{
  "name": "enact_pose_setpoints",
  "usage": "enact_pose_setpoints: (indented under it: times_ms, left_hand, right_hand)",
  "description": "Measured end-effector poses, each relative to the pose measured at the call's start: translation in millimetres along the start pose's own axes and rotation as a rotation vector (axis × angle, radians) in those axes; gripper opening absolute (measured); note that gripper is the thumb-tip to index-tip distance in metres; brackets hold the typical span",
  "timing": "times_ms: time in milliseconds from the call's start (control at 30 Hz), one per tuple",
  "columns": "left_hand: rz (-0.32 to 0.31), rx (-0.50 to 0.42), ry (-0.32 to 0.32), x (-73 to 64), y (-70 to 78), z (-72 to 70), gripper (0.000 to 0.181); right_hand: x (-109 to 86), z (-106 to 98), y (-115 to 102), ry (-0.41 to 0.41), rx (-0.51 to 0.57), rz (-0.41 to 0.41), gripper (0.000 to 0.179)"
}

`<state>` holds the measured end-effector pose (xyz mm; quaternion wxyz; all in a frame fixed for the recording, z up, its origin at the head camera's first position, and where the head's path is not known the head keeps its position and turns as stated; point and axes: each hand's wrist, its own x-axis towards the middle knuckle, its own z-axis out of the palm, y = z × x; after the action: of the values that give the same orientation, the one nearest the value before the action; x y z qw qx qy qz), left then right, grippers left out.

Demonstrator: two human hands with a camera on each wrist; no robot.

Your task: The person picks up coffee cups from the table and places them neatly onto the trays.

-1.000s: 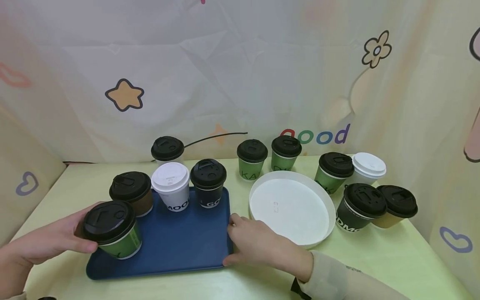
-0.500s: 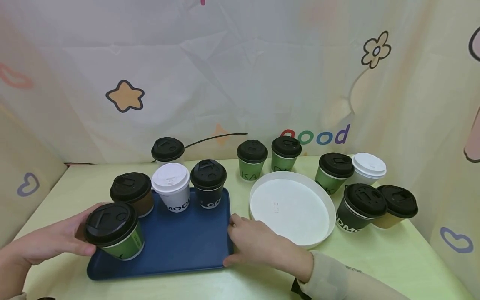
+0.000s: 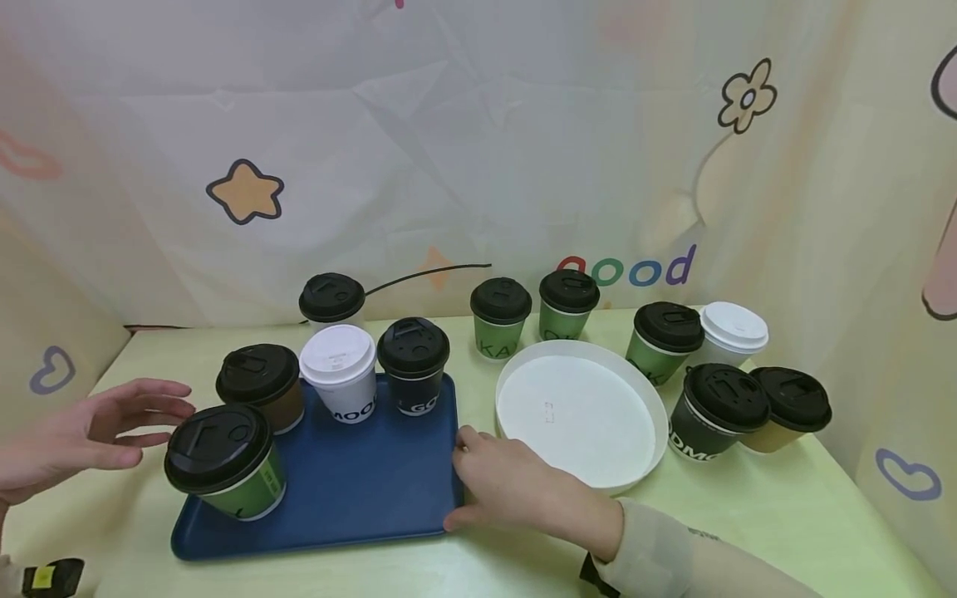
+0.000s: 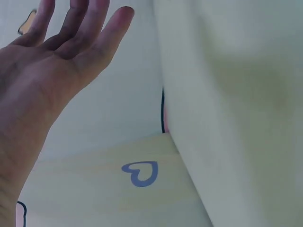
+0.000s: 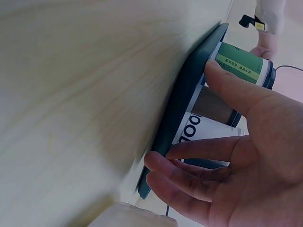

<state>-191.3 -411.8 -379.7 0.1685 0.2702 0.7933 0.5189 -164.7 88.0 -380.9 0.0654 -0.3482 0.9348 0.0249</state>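
The left grip [image 3: 78, 438] hangs loose, fingers parted, just beside the green cup [image 3: 230, 465], which stands toward the near left corner of the blue tray [image 3: 366, 486]. The right grip [image 3: 508, 484], unclenched, touches the tray's right edge.

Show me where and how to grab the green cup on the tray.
Grip the green cup by its wall, just under the black lid, ideally from its left: that side looks free, while the brown cup stands close behind. Its upright, round wall should suit a wraparound hold.
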Motion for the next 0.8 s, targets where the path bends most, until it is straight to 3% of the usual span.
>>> enact_pose_setpoints:
  times_ms: [200, 333, 400, 800]
  left_hand:
    - [0.057, 0.032, 0.090, 14.8, 11.2, -11.4, 0.060]
    - [0.028, 0.065, 0.190, 30.0, 20.5, -12.3, 0.052]
    - [0.010, 0.076, 0.211, 37.9, 24.4, -13.9, 0.052]
    - [-0.097, 0.157, 0.190, 81.4, 53.4, -27.7, 0.047]
  right_hand:
    - [-0.1, 1, 0, 0.003, 0.005, 0.000, 0.071]
    - [-0.6, 2, 0, 0.008, 0.021, -0.003, 0.070]
    - [-1.0, 2, 0, 0.007, 0.034, -0.003, 0.070]
    - [-0.1, 3, 2, 0.002, 0.047, 0.004, 0.069]
